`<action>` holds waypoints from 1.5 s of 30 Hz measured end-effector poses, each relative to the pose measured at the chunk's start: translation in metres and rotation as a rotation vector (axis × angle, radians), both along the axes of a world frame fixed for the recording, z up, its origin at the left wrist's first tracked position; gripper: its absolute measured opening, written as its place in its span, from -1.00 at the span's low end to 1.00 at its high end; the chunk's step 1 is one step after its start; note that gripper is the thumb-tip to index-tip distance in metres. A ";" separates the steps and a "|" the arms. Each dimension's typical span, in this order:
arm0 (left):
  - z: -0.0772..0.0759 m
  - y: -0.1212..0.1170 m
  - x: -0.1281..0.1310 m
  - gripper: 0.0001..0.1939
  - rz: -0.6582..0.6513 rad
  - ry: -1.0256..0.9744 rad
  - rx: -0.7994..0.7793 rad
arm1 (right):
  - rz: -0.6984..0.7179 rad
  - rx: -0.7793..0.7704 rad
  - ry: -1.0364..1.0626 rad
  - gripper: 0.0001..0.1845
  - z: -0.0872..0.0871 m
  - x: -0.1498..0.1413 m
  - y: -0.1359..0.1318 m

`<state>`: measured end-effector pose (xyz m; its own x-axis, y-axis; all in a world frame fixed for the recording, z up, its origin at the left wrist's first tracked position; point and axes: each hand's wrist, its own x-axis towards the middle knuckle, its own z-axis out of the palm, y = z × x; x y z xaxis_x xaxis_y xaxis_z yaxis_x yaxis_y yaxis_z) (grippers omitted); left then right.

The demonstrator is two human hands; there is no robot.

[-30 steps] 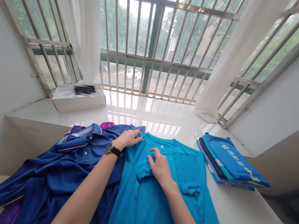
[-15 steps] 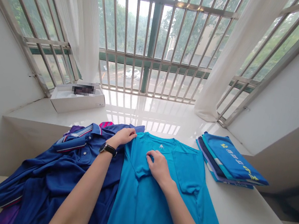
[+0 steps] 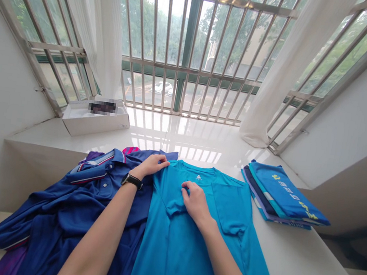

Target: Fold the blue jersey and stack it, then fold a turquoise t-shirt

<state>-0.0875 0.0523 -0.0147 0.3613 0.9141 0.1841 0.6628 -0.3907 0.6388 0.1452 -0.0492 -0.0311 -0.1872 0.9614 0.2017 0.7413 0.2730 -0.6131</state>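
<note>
A bright teal T-shirt (image 3: 185, 247) lies flat in front of me on the white surface (image 3: 314, 274), both sleeves folded inward. My left hand (image 3: 153, 164), with a black watch on the wrist, pinches the shirt's left shoulder edge by the collar. My right hand (image 3: 195, 199) rests on the folded left sleeve in the middle of the chest, fingers curled and pressing the cloth down.
A heap of dark blue polo shirts (image 3: 67, 212) lies to the left, partly under my left arm. A stack of folded blue shirts (image 3: 280, 197) sits at the right. A white open box (image 3: 96, 116) stands on the window ledge, before the barred window with white curtains.
Both hands stay on the teal shirt with only small shifts; my right hand slid slightly up along the folded sleeve. The view tilted a little.
</note>
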 end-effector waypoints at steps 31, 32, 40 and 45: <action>0.012 -0.007 -0.012 -0.73 0.102 0.324 -0.024 | -0.054 -0.086 -0.142 -0.89 0.014 -0.005 -0.009; 0.012 -0.008 -0.011 -0.74 0.122 0.370 -0.016 | -0.058 -0.085 -0.153 -0.89 0.015 -0.005 -0.009; 0.015 -0.010 -0.015 -0.74 0.181 0.423 0.031 | -0.088 -0.084 -0.237 -0.90 0.018 -0.005 -0.012; 0.026 -0.011 -0.020 -0.75 0.267 0.374 0.155 | -0.095 -0.085 -0.250 -0.90 0.017 -0.005 -0.012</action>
<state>-0.1072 0.0417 0.0110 0.1854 0.9559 0.2280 0.9258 -0.2477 0.2856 0.1400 -0.0613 -0.0138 -0.1298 0.9884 0.0787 0.8924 0.1510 -0.4253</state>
